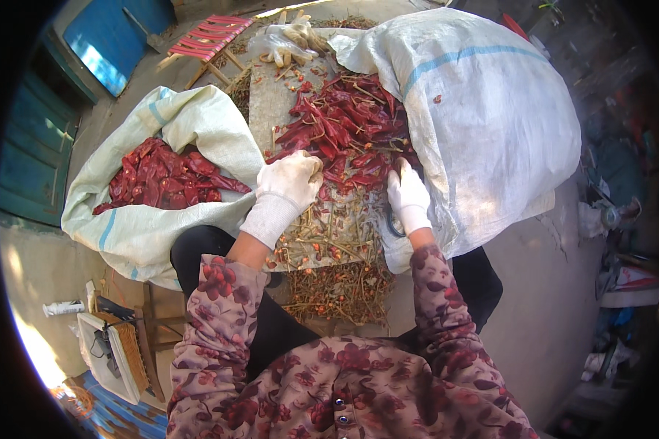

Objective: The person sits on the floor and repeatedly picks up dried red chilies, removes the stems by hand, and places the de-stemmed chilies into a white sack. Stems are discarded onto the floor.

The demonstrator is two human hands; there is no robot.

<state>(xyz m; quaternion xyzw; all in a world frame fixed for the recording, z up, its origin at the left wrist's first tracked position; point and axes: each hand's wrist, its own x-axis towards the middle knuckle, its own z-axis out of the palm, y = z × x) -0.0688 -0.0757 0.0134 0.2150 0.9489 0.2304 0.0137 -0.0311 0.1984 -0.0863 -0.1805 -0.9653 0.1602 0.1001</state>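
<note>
A heap of dried red chili peppers (346,120) lies on a low board (263,110) before me, with broken stems and seeds at its near end. My left hand (291,175), in a white work glove, is at the heap's near left edge with its fingers curled; whether a pepper is in them is hidden. At the near right edge, my gloved right hand (408,192) touches or nearly touches the peppers, its fingertips partly hidden. Red pepper pods (159,178) fill the open mouth of a white woven sack (143,233) on the left.
A large, full white woven sack (494,126) leans over the board's right side. Behind the board are spare gloves (294,38) and a red-strapped folding stool (211,35). Stem waste (340,296) lies below the near edge. A wooden chair (148,351) stands at lower left.
</note>
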